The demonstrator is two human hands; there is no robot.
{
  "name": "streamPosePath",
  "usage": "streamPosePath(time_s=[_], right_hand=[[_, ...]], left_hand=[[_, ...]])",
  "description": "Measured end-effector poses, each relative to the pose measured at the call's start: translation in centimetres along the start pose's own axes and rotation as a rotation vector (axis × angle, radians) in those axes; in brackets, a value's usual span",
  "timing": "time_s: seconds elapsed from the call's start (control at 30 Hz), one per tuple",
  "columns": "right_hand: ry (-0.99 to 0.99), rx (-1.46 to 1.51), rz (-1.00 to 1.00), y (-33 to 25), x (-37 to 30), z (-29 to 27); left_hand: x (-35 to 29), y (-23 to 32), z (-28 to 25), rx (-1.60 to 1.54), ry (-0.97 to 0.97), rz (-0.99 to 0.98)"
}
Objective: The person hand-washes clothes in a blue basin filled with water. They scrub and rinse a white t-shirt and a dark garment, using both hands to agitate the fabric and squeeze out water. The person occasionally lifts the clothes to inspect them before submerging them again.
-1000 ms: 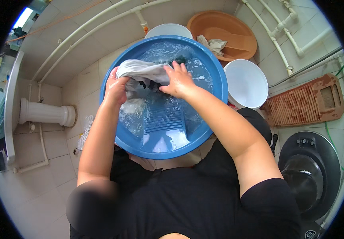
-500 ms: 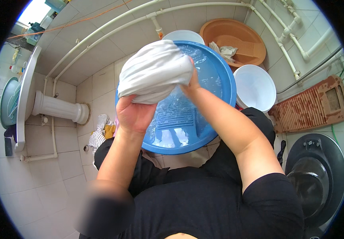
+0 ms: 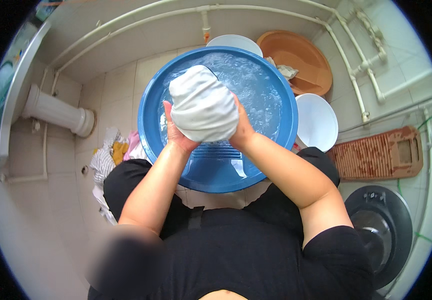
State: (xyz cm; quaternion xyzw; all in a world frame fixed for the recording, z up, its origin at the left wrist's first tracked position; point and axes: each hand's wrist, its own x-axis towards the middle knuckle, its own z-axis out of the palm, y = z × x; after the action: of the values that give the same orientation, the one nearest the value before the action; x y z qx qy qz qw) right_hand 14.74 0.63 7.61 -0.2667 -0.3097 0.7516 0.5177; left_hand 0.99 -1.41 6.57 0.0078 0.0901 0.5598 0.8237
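Note:
A bundled wad of wet white cloth [image 3: 203,105] hangs above the water in a big blue basin [image 3: 148,165]. Cupped round its lower left side is my left hand [image 3: 180,134], the thumb standing up along the edge. My right hand [image 3: 241,125] presses against the cloth's right side, with its fingers mostly hidden behind it. Ridged washboard steps [image 3: 216,152] are moulded into the basin's near wall, partly below the cloth. The water around the bundle is rippled.
Behind the basin stand a white tub [image 3: 236,42] and an orange basin [image 3: 301,57] holding a pale cloth [image 3: 288,72]. A white bucket [image 3: 318,122] and a brown washboard [image 3: 381,155] are on the right, a black squat toilet [image 3: 381,230] nearer. Clothes [image 3: 111,155] lie left of my leg.
Both hands have brought the cloth lower and nearer to me, over the basin's middle. The bundle looks more compact. The whole view has shifted a little.

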Motion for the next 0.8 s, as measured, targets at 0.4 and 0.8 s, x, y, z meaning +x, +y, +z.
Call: streamPosePath(time_s=[0.4,0.8], right_hand=[[-0.469,-0.004,0.588,-6.1,-0.2,-4.7],[0.132,-0.057,0.101,-3.4,0.7,-1.3]], left_hand=[[0.6,2.6,-0.4,0.571,0.178,0.427],[1.3,-1.5,0.0,0.516,0.263,0.455]])
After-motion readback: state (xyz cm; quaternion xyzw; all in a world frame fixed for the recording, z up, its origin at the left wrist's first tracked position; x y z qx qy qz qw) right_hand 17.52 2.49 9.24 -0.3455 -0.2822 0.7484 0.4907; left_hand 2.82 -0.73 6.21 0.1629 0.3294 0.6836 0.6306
